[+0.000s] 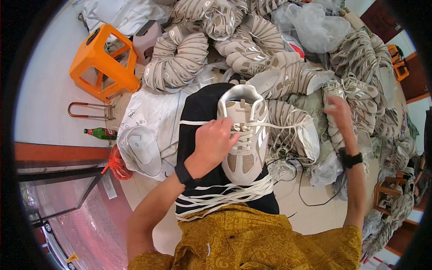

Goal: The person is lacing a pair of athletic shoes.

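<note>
A beige and white sneaker (243, 163) rests on the black cloth (196, 105) over my lap, toe toward me. My left hand (215, 140) is closed on its left side, fingertips curled over the crossed lacing. One end of the white shoelace (280, 125) runs from the upper eyelets out to the right, and another stretches left across the cloth. Out to the right, my right hand (338, 111) is raised in front of stacked shoes, its fingers curled; what they hold, if anything, is hard to make out. Below the toe lies a bundle of loose white laces (225, 196).
Curved rows of similar sneakers (176, 60) fill the floor ahead and to the right. At left are an orange stool (104, 60), a green bottle (101, 133), a red plastic bag (119, 164) and a pale shoe piece (140, 147). A black cord (315, 205) lies on the floor.
</note>
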`<act>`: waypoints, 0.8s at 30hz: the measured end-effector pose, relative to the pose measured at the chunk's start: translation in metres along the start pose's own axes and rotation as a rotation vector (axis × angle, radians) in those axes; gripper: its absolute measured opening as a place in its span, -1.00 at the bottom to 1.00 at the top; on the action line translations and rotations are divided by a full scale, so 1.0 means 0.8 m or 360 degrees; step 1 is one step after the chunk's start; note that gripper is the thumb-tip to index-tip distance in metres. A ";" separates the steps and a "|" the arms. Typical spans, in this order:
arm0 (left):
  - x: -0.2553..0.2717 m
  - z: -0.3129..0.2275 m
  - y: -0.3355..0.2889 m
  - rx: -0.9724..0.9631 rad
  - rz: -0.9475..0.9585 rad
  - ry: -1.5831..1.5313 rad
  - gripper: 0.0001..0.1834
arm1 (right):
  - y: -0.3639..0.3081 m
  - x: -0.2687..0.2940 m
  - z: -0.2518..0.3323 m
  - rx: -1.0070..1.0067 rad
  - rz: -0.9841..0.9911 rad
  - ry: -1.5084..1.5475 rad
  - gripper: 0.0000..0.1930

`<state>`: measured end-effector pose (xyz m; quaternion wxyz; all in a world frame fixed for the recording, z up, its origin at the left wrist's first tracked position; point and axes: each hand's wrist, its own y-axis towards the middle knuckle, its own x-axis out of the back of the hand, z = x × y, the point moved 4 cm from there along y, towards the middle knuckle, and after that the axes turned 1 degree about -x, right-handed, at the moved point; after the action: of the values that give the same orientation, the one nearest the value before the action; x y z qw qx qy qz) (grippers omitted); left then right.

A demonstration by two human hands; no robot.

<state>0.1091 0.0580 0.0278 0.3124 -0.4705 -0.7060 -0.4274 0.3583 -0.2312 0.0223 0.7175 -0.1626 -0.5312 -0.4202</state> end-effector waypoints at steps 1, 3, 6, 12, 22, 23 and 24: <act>-0.007 -0.002 0.001 -0.0010 0.0044 0.0016 -0.81 | 0.005 -0.016 0.056 0.0156 0.0092 0.0460 -0.60; -0.018 0.001 0.004 0.0152 0.0110 0.0014 -0.85 | 0.010 -0.054 0.162 0.0404 0.0298 0.0946 -0.71; -0.017 0.010 0.006 0.0376 0.0093 -0.0238 -0.88 | 0.014 -0.085 0.266 0.0784 0.0435 0.0808 -0.74; -0.005 0.005 0.008 0.0111 -0.0083 -0.0438 -0.87 | 0.019 -0.121 0.307 0.0562 0.0510 0.0609 -0.67; 0.006 0.030 -0.012 0.0244 -0.0061 -0.0763 -0.80 | 0.015 -0.131 0.279 0.0101 0.0755 0.1163 -0.58; 0.006 0.029 -0.013 0.0250 -0.0065 -0.0759 -0.80 | 0.014 -0.131 0.279 0.0103 0.0743 0.1183 -0.59; 0.005 0.024 -0.012 0.0182 -0.0079 -0.0621 -0.78 | 0.014 -0.129 0.281 0.0222 0.0677 0.1122 -0.61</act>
<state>0.0978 0.0748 0.0197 0.1851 -0.5083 -0.7876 -0.2950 0.2179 -0.0273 0.0180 0.9355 -0.0660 -0.2348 -0.2556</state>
